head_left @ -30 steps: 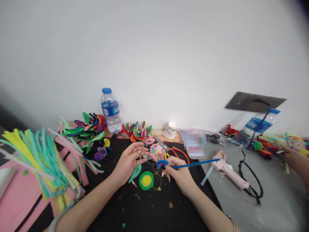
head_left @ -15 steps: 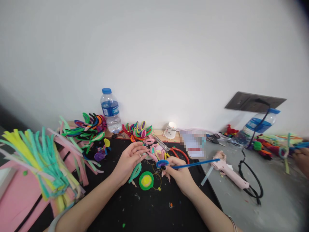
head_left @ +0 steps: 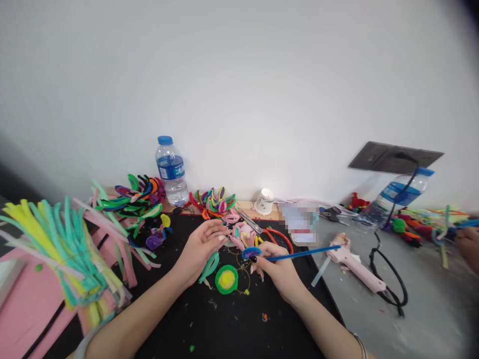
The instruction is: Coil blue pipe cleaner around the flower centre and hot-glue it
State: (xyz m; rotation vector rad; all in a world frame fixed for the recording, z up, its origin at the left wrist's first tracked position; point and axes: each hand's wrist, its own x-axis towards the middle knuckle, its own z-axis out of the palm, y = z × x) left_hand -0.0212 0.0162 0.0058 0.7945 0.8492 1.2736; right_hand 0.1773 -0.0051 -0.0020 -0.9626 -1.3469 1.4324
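My right hand (head_left: 277,267) is closed, pinching a blue pipe cleaner (head_left: 299,255) whose near end is wound into a flat blue-and-purple coil (head_left: 250,253). Its long straight tail sticks out to the right. Left of it, my left hand (head_left: 200,249) hovers over the black mat with fingers stretched out, thumb near the fingertips, and nothing visible in it. Beside that hand is a teal looped pipe-cleaner piece (head_left: 210,266). A green disc with a yellow centre (head_left: 226,279) lies between my forearms. Pink and yellow pipe-cleaner loops (head_left: 243,235) lie just beyond the hands.
Red-handled scissors (head_left: 258,228) rest behind my right hand. A pink glue gun (head_left: 355,264) with a black cord lies at right. Bundled pipe cleaners (head_left: 71,249) fill the left. A water bottle (head_left: 172,172) and paper cup (head_left: 264,201) stand by the wall. Another person's hand (head_left: 469,247) shows far right.
My hands and the blue coil stay almost still. At the far right edge, the other person's hand has shifted slightly.
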